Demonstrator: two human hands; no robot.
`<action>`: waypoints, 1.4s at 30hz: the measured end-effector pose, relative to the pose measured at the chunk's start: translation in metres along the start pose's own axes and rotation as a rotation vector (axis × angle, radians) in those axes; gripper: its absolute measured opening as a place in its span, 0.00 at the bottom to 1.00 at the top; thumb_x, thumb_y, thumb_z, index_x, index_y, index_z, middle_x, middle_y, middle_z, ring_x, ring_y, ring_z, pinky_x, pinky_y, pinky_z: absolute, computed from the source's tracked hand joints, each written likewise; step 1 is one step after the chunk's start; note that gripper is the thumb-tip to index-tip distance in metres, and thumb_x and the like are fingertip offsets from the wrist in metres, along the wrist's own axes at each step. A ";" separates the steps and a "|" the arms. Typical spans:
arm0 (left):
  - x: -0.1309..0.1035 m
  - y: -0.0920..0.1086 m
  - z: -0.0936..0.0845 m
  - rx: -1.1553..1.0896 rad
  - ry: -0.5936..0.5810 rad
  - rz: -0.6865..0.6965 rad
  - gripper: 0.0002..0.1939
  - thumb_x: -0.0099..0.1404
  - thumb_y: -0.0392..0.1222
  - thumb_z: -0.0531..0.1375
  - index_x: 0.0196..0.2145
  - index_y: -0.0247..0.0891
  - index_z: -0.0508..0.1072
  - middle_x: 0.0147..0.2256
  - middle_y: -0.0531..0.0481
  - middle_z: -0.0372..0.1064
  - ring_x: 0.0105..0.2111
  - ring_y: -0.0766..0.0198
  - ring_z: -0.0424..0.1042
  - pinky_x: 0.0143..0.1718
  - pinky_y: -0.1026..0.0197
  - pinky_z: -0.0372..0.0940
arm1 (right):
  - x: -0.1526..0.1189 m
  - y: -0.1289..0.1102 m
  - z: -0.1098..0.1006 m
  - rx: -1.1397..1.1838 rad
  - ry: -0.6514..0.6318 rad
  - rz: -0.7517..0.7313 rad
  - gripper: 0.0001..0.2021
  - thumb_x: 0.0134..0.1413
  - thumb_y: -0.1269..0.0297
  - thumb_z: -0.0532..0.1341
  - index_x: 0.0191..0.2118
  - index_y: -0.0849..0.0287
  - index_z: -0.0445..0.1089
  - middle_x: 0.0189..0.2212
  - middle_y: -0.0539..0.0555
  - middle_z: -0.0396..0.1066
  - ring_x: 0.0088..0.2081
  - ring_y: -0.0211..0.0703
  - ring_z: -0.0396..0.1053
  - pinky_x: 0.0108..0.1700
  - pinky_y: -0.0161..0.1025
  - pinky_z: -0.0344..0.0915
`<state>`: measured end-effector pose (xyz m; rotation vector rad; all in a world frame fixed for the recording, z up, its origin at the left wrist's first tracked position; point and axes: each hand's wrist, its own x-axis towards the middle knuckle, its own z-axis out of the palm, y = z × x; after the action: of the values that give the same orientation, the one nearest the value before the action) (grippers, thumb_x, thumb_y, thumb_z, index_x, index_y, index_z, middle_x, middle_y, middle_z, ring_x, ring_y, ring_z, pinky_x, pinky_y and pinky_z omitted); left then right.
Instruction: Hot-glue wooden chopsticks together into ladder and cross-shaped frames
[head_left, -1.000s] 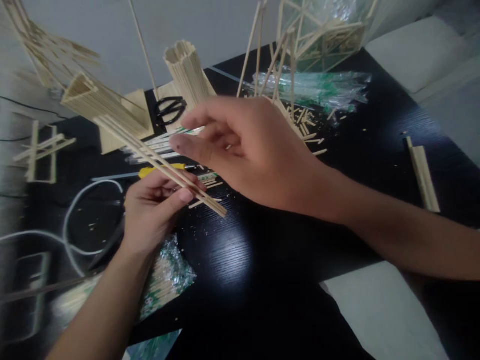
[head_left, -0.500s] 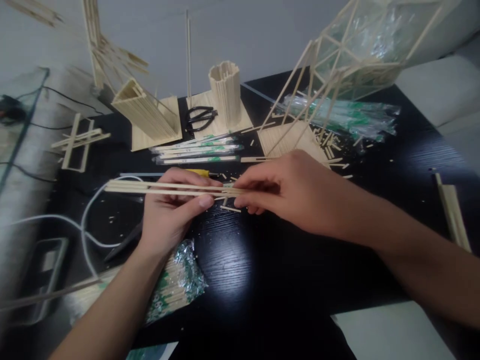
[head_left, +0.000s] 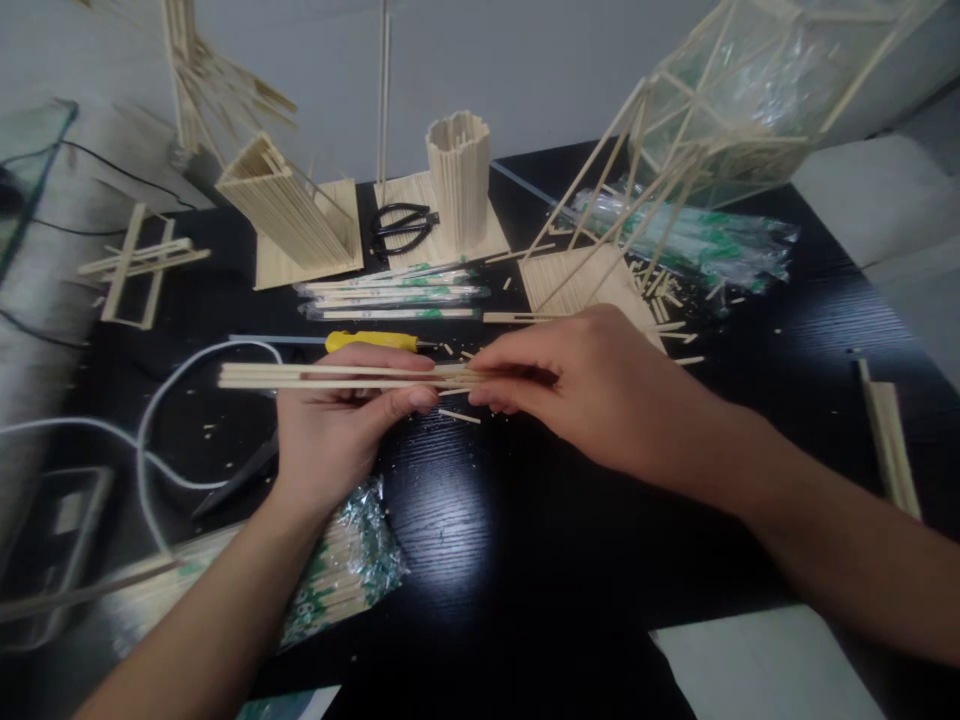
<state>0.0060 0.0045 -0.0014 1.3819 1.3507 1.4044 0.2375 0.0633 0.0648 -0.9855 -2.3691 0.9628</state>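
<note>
Across the middle of the view, several thin bamboo chopsticks lie nearly level between my hands. My left hand is closed around them, its thumb pressed along the near side. At their right ends, my right hand is closed in a pinch of thumb and fingers; its fingers hide the tips. Just behind my left hand lies a tool with a yellow handle. A short stick piece rests on the black table below the gap between the hands.
Wrapped chopsticks lie behind the hands. Farther back stand a slanted stick box, black-handled cutters and a round stick holder. A stick frame rises at right. A bag of chopsticks sits near my left forearm.
My left hand has shifted slightly left and down, uncovering more of the yellow handle. The chopsticks have become more level. My right hand keeps its pinch, and the view has moved a little.
</note>
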 end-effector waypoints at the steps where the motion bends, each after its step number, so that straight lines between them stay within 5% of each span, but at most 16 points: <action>1: 0.000 0.000 0.000 -0.002 0.001 -0.007 0.12 0.58 0.47 0.78 0.39 0.46 0.85 0.38 0.50 0.83 0.37 0.58 0.82 0.36 0.57 0.77 | 0.000 0.000 0.000 -0.007 0.002 0.002 0.05 0.65 0.68 0.70 0.36 0.56 0.83 0.28 0.48 0.80 0.29 0.38 0.75 0.35 0.38 0.62; 20: 0.000 0.001 0.001 -0.048 -0.023 -0.052 0.12 0.58 0.46 0.78 0.39 0.46 0.85 0.37 0.50 0.83 0.35 0.58 0.82 0.36 0.56 0.77 | -0.002 -0.002 0.011 -0.077 0.137 -0.135 0.02 0.64 0.67 0.71 0.40 0.58 0.80 0.36 0.51 0.81 0.36 0.42 0.77 0.41 0.38 0.67; 28: 0.001 0.004 0.005 -0.073 -0.040 -0.045 0.10 0.58 0.42 0.78 0.38 0.45 0.86 0.34 0.52 0.83 0.30 0.66 0.79 0.34 0.64 0.75 | -0.003 0.000 0.016 -0.125 0.179 -0.211 0.02 0.65 0.71 0.69 0.41 0.62 0.81 0.36 0.53 0.82 0.37 0.42 0.78 0.41 0.37 0.68; 36: 0.005 0.000 0.004 -0.214 -0.045 -0.109 0.11 0.62 0.44 0.76 0.43 0.45 0.86 0.32 0.52 0.82 0.29 0.69 0.77 0.33 0.68 0.72 | 0.001 -0.003 0.005 -0.111 0.117 -0.020 0.01 0.61 0.71 0.72 0.38 0.60 0.82 0.33 0.50 0.82 0.32 0.39 0.77 0.38 0.36 0.67; 42: 0.007 0.005 0.007 -0.222 -0.205 -0.177 0.10 0.60 0.44 0.76 0.39 0.42 0.86 0.30 0.50 0.80 0.25 0.69 0.73 0.28 0.67 0.70 | 0.003 -0.004 0.009 0.095 0.039 0.073 0.07 0.58 0.65 0.75 0.42 0.58 0.83 0.35 0.50 0.83 0.35 0.40 0.80 0.40 0.36 0.71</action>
<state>0.0121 0.0115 0.0038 1.1941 1.1187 1.2188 0.2288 0.0594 0.0616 -1.0507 -2.2469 1.0630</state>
